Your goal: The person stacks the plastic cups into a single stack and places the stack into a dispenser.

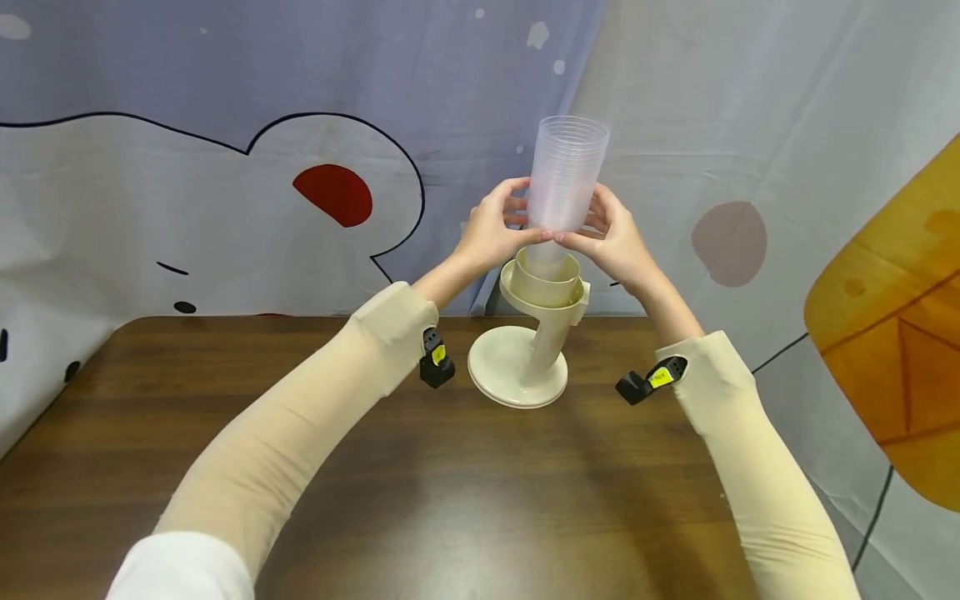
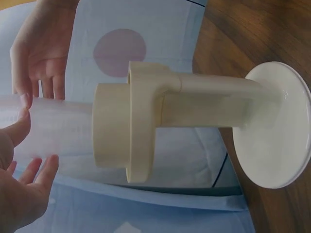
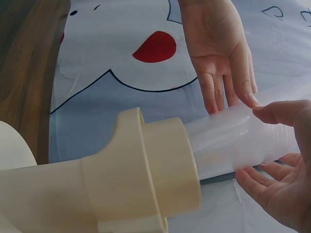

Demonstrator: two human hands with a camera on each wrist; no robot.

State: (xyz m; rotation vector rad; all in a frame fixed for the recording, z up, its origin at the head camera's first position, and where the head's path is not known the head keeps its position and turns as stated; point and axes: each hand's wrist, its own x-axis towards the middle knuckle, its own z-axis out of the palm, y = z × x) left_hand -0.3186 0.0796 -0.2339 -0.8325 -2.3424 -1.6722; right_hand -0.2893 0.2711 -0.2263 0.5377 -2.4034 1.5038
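Observation:
A tall stack of clear plastic cups (image 1: pixel 568 171) stands upright, its lower end inside the ring of a cream-coloured cup holder (image 1: pixel 546 287). My left hand (image 1: pixel 498 223) grips the stack from the left, and my right hand (image 1: pixel 611 233) grips it from the right. The two thumbs meet at the front of the stack. In the left wrist view the cups (image 2: pixel 73 126) enter the holder's collar (image 2: pixel 112 125). The right wrist view shows fingers of both hands round the cups (image 3: pixel 233 141), just above the collar (image 3: pixel 175 167).
The holder's round base (image 1: pixel 510 375) rests near the far edge of a brown wooden table (image 1: pixel 465 500). Behind it hangs a printed curtain (image 1: pixel 225 217). A small black camera is strapped to each wrist, and a thin cable runs at the right.

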